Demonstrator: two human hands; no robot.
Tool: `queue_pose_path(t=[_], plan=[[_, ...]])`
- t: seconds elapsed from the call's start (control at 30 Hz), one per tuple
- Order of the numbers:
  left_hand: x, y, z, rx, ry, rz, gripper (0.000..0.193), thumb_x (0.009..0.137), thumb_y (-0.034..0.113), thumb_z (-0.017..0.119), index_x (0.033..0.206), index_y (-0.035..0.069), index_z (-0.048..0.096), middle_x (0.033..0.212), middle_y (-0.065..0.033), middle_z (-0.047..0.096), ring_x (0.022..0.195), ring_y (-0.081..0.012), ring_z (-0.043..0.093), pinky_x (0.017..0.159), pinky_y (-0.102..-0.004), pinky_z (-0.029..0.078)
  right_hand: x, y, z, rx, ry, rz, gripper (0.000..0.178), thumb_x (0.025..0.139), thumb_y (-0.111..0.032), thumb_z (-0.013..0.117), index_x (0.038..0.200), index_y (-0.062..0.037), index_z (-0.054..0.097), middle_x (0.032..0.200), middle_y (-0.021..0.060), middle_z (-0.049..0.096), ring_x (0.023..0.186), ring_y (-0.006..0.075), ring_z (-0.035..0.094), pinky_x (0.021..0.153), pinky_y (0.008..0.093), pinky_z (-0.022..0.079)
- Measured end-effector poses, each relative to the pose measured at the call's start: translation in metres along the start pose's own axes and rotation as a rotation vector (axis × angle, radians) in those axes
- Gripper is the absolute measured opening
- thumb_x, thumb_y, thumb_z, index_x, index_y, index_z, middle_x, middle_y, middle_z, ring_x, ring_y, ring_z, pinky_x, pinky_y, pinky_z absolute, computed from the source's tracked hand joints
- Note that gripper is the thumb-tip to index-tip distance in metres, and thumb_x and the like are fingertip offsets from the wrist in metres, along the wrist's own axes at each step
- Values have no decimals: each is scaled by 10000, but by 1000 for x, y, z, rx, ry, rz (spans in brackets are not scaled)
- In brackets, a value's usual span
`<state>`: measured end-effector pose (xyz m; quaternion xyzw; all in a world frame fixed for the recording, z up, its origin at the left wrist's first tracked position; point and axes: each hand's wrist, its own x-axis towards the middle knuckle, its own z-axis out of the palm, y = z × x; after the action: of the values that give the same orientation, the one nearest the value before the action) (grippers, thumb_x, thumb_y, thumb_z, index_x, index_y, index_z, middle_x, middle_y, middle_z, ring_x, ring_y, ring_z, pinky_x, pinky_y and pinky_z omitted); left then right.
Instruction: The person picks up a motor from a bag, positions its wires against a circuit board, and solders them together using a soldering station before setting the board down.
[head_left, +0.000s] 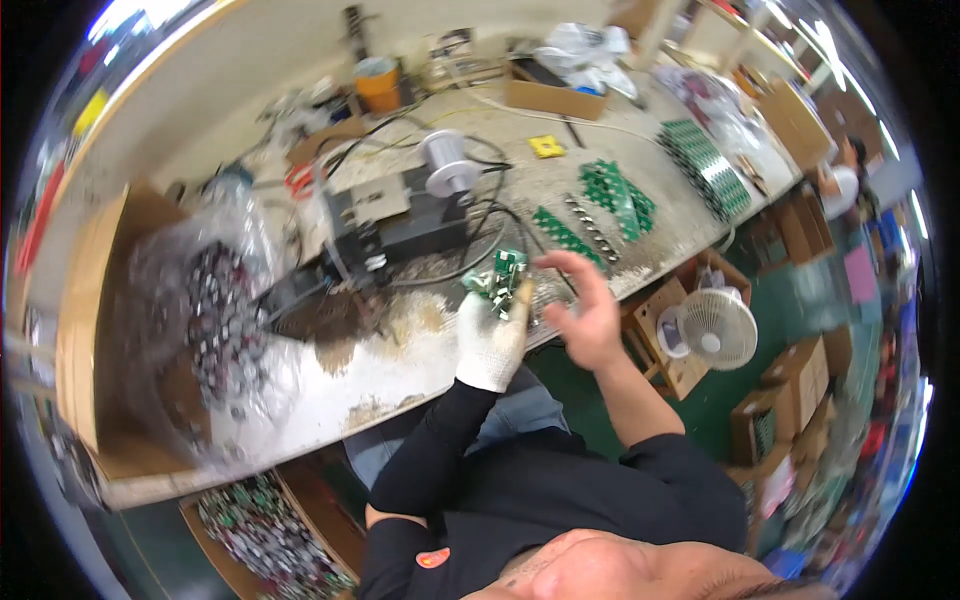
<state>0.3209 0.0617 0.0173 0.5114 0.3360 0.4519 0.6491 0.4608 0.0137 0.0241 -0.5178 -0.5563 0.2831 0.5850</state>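
- My left hand (pixel 490 343), in a white knitted glove, is closed around a green circuit board (pixel 508 268) that carries small white and dark parts; whether it is one piece or several stacked together, I cannot tell.
- My right hand (pixel 593 318) is ungloved, its grip wide, with thumb and forefinger spread apart; its fingertips are just beside the circuit board, and I cannot tell whether they touch it.
- I have the circuit board raised over the front part of the workbench (pixel 285 400), whose white top is worn and stained brown in places.
- Just beyond my hands, to the right, lie a green perforated board panel (pixel 567 236), a narrow strip of parts (pixel 592 228) and a loose pile of green boards (pixel 617 197).
- Farther right, near the bench edge, a row of green board panels (pixel 704 168) lies overlapped.
- To the left of what I hold is a dark bench machine (pixel 425 228), with a white spool (pixel 447 165) upright over it and black cables around it.
- Behind these I see a yellow square piece (pixel 546 146) and an orange container (pixel 378 92).
- Well to my left, a clear plastic bag (pixel 285 385) full of small parts lies against an open cardboard box (pixel 90 330).
- Off the bench to my right, a white fan (pixel 722 330) stands by a wooden stool (pixel 683 373).
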Motion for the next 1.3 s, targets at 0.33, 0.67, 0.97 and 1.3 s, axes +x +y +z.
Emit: queue_pose_path(t=[0.33, 0.67, 0.97, 1.3], plan=[[-125, 73, -115, 75, -23, -66, 173, 884, 109, 666, 1035, 42, 612, 858, -9, 612, 768, -81, 549, 681, -256, 471, 11, 63, -101, -1126, 159, 55, 464, 870, -334, 689, 1129, 44, 620, 1103, 209, 617, 1007, 311, 593, 875, 386, 472], [-320, 70, -270, 160, 1373, 99, 124, 869, 152, 680, 935, 52, 648, 742, -14, 642, 597, -107, 577, 520, -251, 446, 31, 73, -74, -1609, -16, -112, 539, 889, -552, 540, 1040, -58, 692, 954, 148, 626, 893, 338, 603, 754, 441, 485], [-474, -1, -408, 171, 1997, 288, 290, 775, 190, 761, 903, -45, 647, 882, -108, 647, 747, -188, 559, 712, -368, 454, 30, 64, -60, -1607, -1, -46, 458, 851, -468, 625, 1016, -45, 690, 964, 201, 632, 898, 379, 591, 805, 458, 467], [-333, 49, -292, 305, 1591, 293, 269, 856, 52, 663, 1099, -19, 570, 1007, -70, 625, 913, -142, 584, 822, -272, 476, 30, 70, -68, -907, 173, -173, 257, 912, -196, 621, 1068, 8, 625, 1019, 159, 663, 917, 285, 627, 809, 347, 480]])
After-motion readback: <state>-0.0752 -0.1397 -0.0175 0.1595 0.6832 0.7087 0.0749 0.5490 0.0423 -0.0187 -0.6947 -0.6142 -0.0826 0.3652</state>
